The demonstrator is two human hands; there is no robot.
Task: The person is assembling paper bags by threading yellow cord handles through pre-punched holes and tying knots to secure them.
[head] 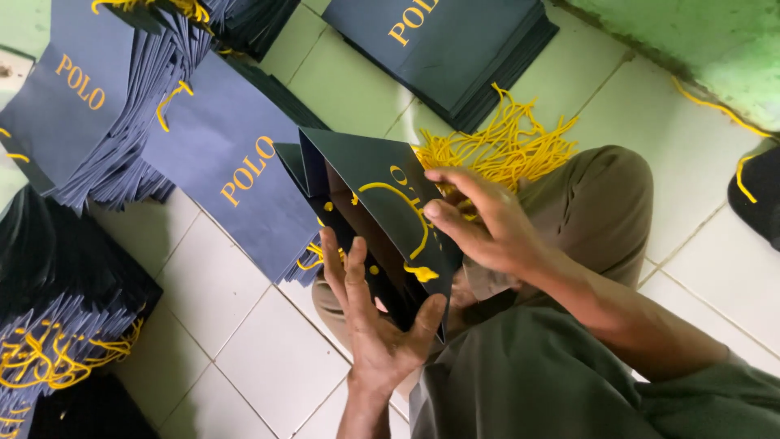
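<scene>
A dark navy paper bag point(382, 203) with gold lettering is held open and tilted over my lap. My left hand point(370, 313) grips its lower edge, fingers inside the mouth and thumb on the outside. My right hand point(487, 219) rests on the bag's upper face, fingers pinching a yellow cord handle point(410, 215) that loops across the front and ends in a knot. A heap of loose yellow cords point(508, 142) lies just behind my right hand, beside my bent knee.
Stacks of flat navy bags lie on the white tiled floor: one stack at far left point(77, 106), one in the middle point(231, 175), one at top point(439, 45). Corded bags pile at lower left point(57, 341). A green wall point(715, 41) rises at right.
</scene>
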